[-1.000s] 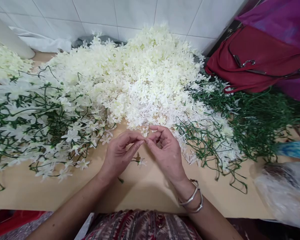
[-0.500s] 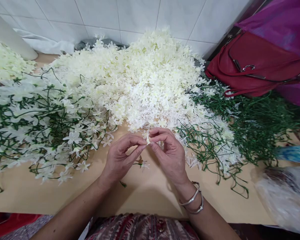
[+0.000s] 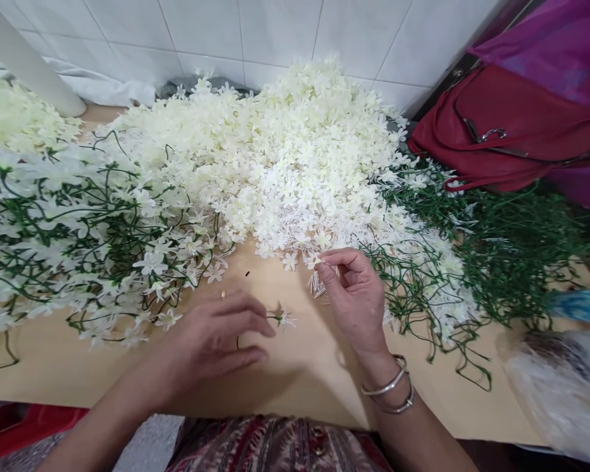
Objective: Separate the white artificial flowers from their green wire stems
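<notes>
The right hand (image 3: pixel 356 305) has thumb and forefinger pinched on one small white flower (image 3: pixel 315 261), just before the blossom heap (image 3: pixel 295 144). The left hand (image 3: pixel 206 334), blurred, stands half open over the table (image 3: pixel 319 367), near one green-stemmed sprig (image 3: pixel 284 319); whether they touch cannot be told. Two bangles (image 3: pixel 392 383) and one red bag (image 3: pixel 516 118) appear at right.

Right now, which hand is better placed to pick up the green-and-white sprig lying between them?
Probably the left hand: it is open, with its fingertips close beside the sprig. The right hand is farther off and seems to be pinching a pale flower.
</notes>
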`<state>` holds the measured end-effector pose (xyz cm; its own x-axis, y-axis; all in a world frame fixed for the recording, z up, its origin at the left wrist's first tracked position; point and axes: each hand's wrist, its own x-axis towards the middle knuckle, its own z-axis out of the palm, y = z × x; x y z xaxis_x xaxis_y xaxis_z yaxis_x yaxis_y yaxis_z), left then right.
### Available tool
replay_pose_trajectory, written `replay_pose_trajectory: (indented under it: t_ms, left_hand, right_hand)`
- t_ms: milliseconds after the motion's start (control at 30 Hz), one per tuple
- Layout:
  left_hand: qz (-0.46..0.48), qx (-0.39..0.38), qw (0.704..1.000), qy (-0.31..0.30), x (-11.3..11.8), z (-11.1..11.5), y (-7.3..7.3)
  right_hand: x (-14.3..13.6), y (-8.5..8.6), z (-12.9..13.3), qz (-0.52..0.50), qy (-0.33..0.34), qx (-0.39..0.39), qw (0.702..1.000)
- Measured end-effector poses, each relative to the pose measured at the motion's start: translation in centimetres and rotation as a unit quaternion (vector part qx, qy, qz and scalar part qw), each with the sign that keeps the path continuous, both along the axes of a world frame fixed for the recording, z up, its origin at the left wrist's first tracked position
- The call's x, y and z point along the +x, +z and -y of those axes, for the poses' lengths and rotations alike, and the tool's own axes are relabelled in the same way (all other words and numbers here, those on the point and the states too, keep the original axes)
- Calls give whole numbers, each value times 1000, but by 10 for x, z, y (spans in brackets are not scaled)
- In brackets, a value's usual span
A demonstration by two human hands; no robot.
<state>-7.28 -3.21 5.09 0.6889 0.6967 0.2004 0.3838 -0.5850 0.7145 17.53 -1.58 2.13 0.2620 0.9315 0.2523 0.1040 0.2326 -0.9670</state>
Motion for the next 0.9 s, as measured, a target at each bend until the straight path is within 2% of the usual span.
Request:
replay_pose_trajectory:
  t_ms: [100,200,300,367,467,533,600,700,800,900]
  left_hand:
    - [-101,25,994,-32,-19,17,-6]
    - [-117,40,992,-28,-22,25,-18]
    - [-44,15,998,-31,-10,24,-23]
    - [47,-67,996,-30,3,21,-20]
    - [179,-247,952,32,23,14,-16]
    - [231,-317,916,86,34,9,-19]
    - [253,-331,898,141,42,5,-27]
    - [250,-312,894,201,47,1,-37]
    - [249,-303,893,220,48,2,-40]
    - [253,-299,892,226,48,4,-38]
  right_hand:
    - [1,1,0,-2,-12,-4,1000]
    - [0,2,0,-6,-19,-6,1000]
    - [0,3,0,-16,-26,-9,999]
    - [3,1,-1,-31,-20,-11,999]
    - [10,-3,-3,-60,21,-31,997]
    - [14,-4,-4,-65,73,-66,993]
    - [16,-4,-5,-62,130,-103,984]
    - [13,0,-3,-58,201,-132,969]
    - [8,2,-1,-52,248,-140,957]
    - [5,1,0,-41,264,-146,952]
